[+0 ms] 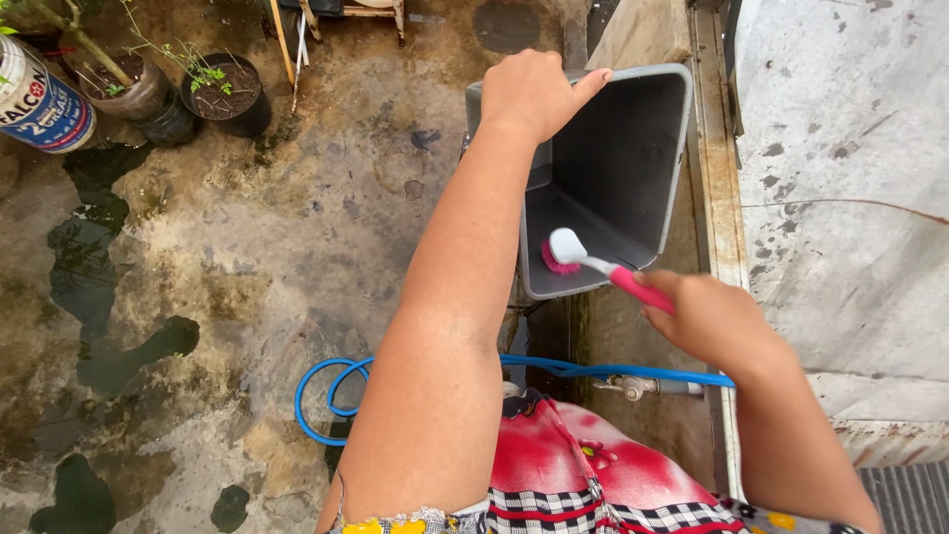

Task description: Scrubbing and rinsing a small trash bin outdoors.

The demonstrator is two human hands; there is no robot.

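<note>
Over a wet, stained concrete floor [247, 257], a grey plastic bin [613, 168] is tipped on its side with its open mouth toward the camera, just beside a weathered white wall [840, 198]. The left hand [534, 94] grips the bin's upper rim, fingers [514, 74] curled over the edge and thumb stretched along it, holding the bin steady. The right hand [702, 316] is closed around the pink handle of a scrubbing brush [593, 262]; its fingers wrap the handle fully. The brush has a white head with pink bristles, and the bristles press against the inner bottom wall of the bin, near its lower rim.

Below the bin, a blue hose [415, 381] loops across the floor and runs to a metal tap fitting [633, 386] near the foot of the wall. Dark puddles [89, 257] lie on the floor at the left. At the upper left stand two potted plants [213, 94] in dark containers and a printed tin [40, 104], well apart from the bin. The person's red garment with a black-and-white checked hem [583, 475] fills the bottom edge of the view.
</note>
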